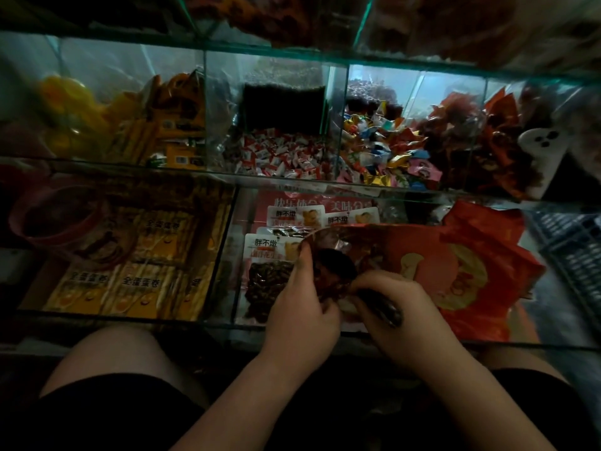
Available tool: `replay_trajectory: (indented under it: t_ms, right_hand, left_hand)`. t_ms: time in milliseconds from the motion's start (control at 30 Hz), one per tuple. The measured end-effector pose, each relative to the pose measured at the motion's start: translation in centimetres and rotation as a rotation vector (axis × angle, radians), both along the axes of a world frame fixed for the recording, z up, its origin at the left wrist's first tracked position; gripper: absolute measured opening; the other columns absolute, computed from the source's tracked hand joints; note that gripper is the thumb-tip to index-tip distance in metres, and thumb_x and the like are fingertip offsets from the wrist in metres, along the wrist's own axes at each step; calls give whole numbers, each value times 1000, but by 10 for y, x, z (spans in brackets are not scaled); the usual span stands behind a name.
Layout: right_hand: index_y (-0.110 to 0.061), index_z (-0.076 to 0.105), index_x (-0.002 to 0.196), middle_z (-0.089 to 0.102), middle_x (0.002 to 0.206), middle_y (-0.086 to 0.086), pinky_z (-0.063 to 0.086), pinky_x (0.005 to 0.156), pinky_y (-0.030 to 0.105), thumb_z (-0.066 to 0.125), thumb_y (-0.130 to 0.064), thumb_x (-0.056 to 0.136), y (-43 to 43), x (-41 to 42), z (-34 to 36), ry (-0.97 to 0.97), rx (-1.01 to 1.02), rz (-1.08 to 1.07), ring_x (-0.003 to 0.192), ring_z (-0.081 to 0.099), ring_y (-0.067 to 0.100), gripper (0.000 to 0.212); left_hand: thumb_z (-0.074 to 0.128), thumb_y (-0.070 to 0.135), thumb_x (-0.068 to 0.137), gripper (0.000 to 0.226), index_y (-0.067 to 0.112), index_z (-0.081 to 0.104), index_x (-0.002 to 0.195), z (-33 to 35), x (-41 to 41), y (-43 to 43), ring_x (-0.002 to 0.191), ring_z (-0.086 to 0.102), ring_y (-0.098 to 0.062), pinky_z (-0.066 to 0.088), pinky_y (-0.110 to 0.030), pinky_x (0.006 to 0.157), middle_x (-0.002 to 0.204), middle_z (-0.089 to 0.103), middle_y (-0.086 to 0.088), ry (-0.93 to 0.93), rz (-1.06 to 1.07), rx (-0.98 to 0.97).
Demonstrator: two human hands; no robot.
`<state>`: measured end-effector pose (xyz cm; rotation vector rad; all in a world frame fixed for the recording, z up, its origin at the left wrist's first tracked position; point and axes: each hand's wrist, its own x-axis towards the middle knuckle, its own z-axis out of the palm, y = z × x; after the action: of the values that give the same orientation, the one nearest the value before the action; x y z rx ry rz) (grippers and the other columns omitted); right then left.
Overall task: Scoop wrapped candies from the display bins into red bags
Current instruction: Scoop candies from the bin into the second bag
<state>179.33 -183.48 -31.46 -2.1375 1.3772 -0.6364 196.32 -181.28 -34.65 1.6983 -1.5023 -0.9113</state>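
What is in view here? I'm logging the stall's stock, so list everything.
Red bag: one, red and gold, lower right, held open.
Mixed candies: many, multicoloured, middle bin.
White candies: many, red-white, bin left of those.
Red packets: many, right bin.
Yellow boxes: several, lower left.
Nut packs: several, white-labelled, under the glass.
Scoop: one, white, far right.
Left hand: at the bag's mouth.
Right hand: gripping the bag's edge.

Glossy crinkled plastic red bag (461, 265)
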Motion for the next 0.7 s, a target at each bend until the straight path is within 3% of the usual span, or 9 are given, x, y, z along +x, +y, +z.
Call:
replay_trajectory:
  t_ms: [67,133,233,367,433,500,600,700]
  right_hand:
    - [-38,64,104,64,109,-13,56,77,25,74,-13,79,6,-6,3,62,-55,-1,96,63,5,37]
    - [-37,64,109,63,114,-7,54,77,27,78,-6,72,5,-10,3,129,-111,-73,97,63,13,50]
    - [-18,73,109,68,111,5,56,79,35,79,-1,74,-13,-8,-3,181,-107,-150,98,67,28,40]
    - [-19,73,120,68,120,12,54,91,40,77,-7,75,-37,8,-6,280,49,-121,110,64,34,47]
    - [-21,75,116,71,116,9,55,90,42,75,-9,77,-40,9,-5,264,72,-94,108,66,31,40]
    - [-25,79,103,76,102,-3,57,86,34,74,-8,80,-37,2,-5,170,74,-130,98,70,18,29]
    - [-28,78,91,72,90,-17,46,79,3,76,-7,84,-22,-13,-3,7,78,-192,89,67,-1,23]
    - [-27,78,92,74,94,-17,46,79,2,78,-9,85,-5,-25,1,-67,79,-173,91,67,-7,19]
  left_hand:
    - [64,30,88,88,50,10,155,0,-3,-3,116,60,-13,57,-40,94,139,53,14,-3,2,1]
    - [66,30,87,87,48,13,154,0,-6,-5,112,61,-11,58,-39,90,133,54,15,-13,6,2]
    - [67,30,86,88,47,14,154,0,-12,-4,112,60,-11,56,-35,90,131,53,16,-17,1,18]
    - [65,28,85,88,48,12,153,1,-20,-3,124,56,-15,54,-42,99,144,48,12,-39,-34,51]
    - [63,29,85,87,48,12,153,3,-21,-6,126,55,-19,54,-46,99,146,47,8,-47,-38,59]
    - [61,29,84,87,48,12,153,5,-21,-9,122,58,-21,55,-47,95,142,51,6,-52,-27,66]
    - [62,29,85,84,48,14,152,7,-19,-11,115,61,-21,57,-47,90,137,54,6,-52,-15,64]
    - [65,27,86,84,43,18,153,9,-19,-15,111,64,-19,57,-47,89,133,58,8,-42,2,49]
